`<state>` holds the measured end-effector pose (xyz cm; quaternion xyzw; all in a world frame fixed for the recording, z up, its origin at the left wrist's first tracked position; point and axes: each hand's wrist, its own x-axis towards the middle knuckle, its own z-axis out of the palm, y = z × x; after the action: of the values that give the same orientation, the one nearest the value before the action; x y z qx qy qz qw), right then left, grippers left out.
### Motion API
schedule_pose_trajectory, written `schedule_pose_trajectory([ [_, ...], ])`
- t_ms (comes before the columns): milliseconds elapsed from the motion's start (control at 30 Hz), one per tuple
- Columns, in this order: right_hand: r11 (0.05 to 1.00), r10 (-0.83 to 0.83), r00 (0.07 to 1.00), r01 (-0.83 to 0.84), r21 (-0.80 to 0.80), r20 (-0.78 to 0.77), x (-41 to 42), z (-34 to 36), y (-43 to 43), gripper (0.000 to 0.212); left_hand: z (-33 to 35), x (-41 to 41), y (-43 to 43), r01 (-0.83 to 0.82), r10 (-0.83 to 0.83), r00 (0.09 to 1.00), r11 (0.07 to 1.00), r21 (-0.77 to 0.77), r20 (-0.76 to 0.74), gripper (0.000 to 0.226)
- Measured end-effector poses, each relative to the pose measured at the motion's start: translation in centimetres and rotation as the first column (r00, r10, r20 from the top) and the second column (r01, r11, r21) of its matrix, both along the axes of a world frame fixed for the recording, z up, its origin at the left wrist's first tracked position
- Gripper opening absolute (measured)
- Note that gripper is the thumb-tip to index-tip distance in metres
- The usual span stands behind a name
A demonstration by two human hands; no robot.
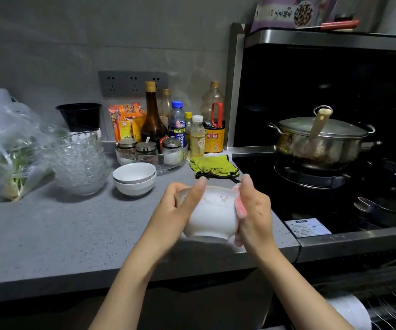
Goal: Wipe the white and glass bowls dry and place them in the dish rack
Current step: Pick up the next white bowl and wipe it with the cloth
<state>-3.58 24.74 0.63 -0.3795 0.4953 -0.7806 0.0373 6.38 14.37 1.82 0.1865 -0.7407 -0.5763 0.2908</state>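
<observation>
While held up over the front edge of the worktop (pixel 49 234), the white bowl (pixel 212 210) sits between both hands, off the surface. Bowl tilted: mouth points up and away toward the wall, foot ring points down and back at the person, so its foot-to-mouth axis leans away. Small specks show on the inner wall.

Left hand (pixel 175 208) grips the bowl's left side, thumb laid over the rim, fingers curled round the outside. Right hand (pixel 254 210) is closed on a pink cloth (pixel 240 206), pressing it to the bowl's right side, thumb up by the rim.

Two more white bowls (pixel 135 178) are nested mouth-up on the worktop behind, with the stack of glass bowls (pixel 77 160) just left of them, also mouth-up. Green cloth (pixel 212 166) lies beyond the held bowl. Lidded pot (pixel 321 144) on the hob to the right. Dish rack (pixel 387 310) at bottom right, below worktop level, blurred, with a white dish (pixel 349 310) in it.
</observation>
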Motion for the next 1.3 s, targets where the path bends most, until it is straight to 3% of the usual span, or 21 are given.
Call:
schedule_pose_trajectory([
  [100,0.996,-0.086,0.983,0.090,0.016,-0.162,-0.7,-1.3,-0.3,0.064,0.1,0.0,0.3,0.071,-0.094,0.981,0.989,0.132,0.171,0.107],
  [200,0.993,-0.113,0.964,0.118,0.007,-0.243,-1.0,-1.9,0.0,0.060,0.7,0.5,0.6,0.189,-0.222,0.940,0.971,0.143,0.261,0.092],
  [300,0.987,-0.146,0.916,0.162,0.010,-0.374,-1.2,-2.4,0.4,0.059,0.5,0.8,0.2,0.249,-0.303,0.894,0.948,0.197,0.331,0.095],
  [400,0.977,-0.175,0.845,0.211,0.015,-0.505,-1.4,-2.2,0.6,0.056,0.0,0.6,-0.4,0.297,-0.412,0.868,0.878,0.375,0.279,0.099],
  [500,0.975,-0.161,0.790,0.220,0.029,-0.591,-2.0,-1.7,0.6,0.063,-0.1,0.6,-0.5,0.337,-0.476,0.867,0.779,0.529,0.148,0.089],
  [600,0.976,-0.077,0.815,0.178,0.122,-0.574,-2.5,-1.0,0.8,0.069,-0.5,0.5,-0.6,0.334,-0.429,0.903,0.688,0.644,-0.010,0.079],
  [667,0.962,0.013,0.896,0.110,0.251,-0.444,-2.7,-0.5,1.1,0.068,-1.3,0.4,-0.6,0.308,-0.368,0.929,0.723,0.618,-0.033,0.073],
  [733,0.925,0.048,0.896,0.127,0.359,-0.441,-2.5,-0.2,1.4,0.064,-2.1,0.1,-0.3,0.264,-0.301,0.953,0.802,0.536,-0.018,0.049],
  [800,0.837,0.081,0.835,0.239,0.491,-0.545,-1.7,0.3,1.3,0.054,-2.8,-0.4,0.1,0.207,-0.217,0.975,0.844,0.495,-0.039,0.031],
  [867,0.712,0.172,0.743,0.360,0.603,-0.647,-0.9,1.0,0.9,0.044,-3.3,-0.9,0.4,0.159,-0.144,0.987,0.868,0.471,-0.068,0.037],
  [933,0.645,0.272,0.640,0.432,0.630,-0.718,-0.5,1.2,0.6,0.036,-3.6,-1.3,0.7,0.117,-0.086,0.992,0.891,0.438,-0.091,0.040],
  [1067,0.641,0.469,0.518,0.357,0.679,-0.715,-0.9,1.9,1.7,0.043,-3.7,-1.2,0.3,0.038,0.024,0.986,0.932,0.361,-0.164,0.031],
  [1233,0.613,0.516,0.171,0.612,0.501,-0.840,-2.5,0.3,3.3,0.062,-3.9,-1.1,0.1,-0.026,0.111,0.962,0.946,0.322,-0.250,0.028],
  [1300,0.631,0.488,0.132,0.630,0.453,-0.863,-1.8,-1.1,3.1,0.063,-4.0,-1.3,0.6,-0.045,0.133,0.948,0.955,0.294,-0.288,0.029],
])
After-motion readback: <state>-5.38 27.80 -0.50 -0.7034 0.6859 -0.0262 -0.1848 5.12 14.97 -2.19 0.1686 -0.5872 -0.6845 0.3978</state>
